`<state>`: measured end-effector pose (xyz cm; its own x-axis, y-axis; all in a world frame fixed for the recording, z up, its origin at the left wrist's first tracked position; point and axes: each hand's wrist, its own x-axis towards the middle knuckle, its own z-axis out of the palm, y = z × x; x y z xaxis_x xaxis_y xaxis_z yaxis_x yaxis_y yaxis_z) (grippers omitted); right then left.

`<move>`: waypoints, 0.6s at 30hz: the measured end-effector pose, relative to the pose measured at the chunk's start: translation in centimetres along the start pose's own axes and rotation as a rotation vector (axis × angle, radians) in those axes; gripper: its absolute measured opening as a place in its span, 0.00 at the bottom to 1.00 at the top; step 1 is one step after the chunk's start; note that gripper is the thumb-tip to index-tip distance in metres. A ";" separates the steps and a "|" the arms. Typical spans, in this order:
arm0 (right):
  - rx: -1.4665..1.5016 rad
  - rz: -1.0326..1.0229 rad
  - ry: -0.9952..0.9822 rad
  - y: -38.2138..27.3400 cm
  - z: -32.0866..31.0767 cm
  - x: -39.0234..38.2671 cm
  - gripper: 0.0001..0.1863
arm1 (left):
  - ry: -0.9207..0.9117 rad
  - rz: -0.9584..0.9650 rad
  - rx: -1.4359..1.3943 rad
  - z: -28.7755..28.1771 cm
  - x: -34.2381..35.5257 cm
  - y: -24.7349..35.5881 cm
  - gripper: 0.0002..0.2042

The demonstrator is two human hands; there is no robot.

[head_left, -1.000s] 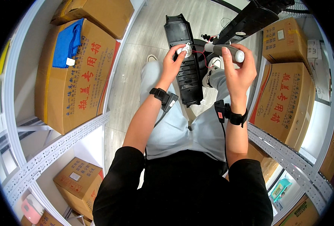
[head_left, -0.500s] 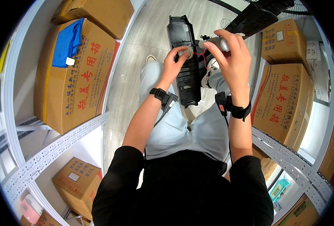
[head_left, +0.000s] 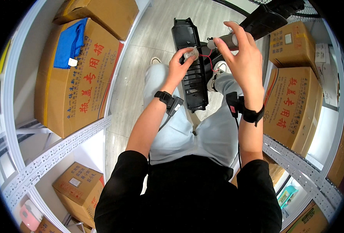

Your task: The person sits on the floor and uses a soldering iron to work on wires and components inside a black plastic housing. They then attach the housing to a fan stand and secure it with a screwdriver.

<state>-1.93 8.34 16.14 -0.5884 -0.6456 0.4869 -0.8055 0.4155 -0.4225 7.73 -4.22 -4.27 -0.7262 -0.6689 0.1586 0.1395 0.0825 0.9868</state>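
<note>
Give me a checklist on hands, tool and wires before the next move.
1. Left hand on the round pale part: ok, fingers and thumb pinch its edge.
2. Right hand gripping the grey-handled tool firmly: cannot tell; the thumb is at the handle, but the index finger looks lifted.
3. Tool lined up: ok, its narrow end points toward the round pale part, over the black tray.
4. Tool tip seated: cannot tell, too small here.
5. Red wires clear of the tool: cannot tell; they run close by.
6. Right wrist cable clear of the tool: ok, it hangs down beside the forearm.

Bright, even light; rim curved.
</note>
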 end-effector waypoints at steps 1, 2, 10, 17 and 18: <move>0.028 -0.060 0.021 0.3 0.0 -0.1 0.20 | 0.003 -0.004 0.003 0.1 0.0 -0.1 0.14; 0.102 -0.018 -0.013 0.5 0.1 -0.2 0.20 | -0.009 -0.005 -0.001 0.0 0.0 -0.2 0.15; -0.064 0.044 -0.047 0.1 -0.4 0.1 0.23 | -0.044 -0.014 0.024 -0.3 -0.1 -0.3 0.15; -0.071 0.048 -0.072 0.1 -0.1 0.1 0.23 | 0.005 0.020 0.009 -0.3 0.0 -0.5 0.14; -0.114 0.034 -0.064 0.5 0.0 0.0 0.22 | 0.009 0.012 -0.005 -0.2 -0.1 -0.4 0.14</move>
<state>-2.32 8.52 15.95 -0.6124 -0.6680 0.4228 -0.7904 0.5053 -0.3463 7.85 -4.32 -4.71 -0.7181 -0.6749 0.1700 0.1518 0.0865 0.9846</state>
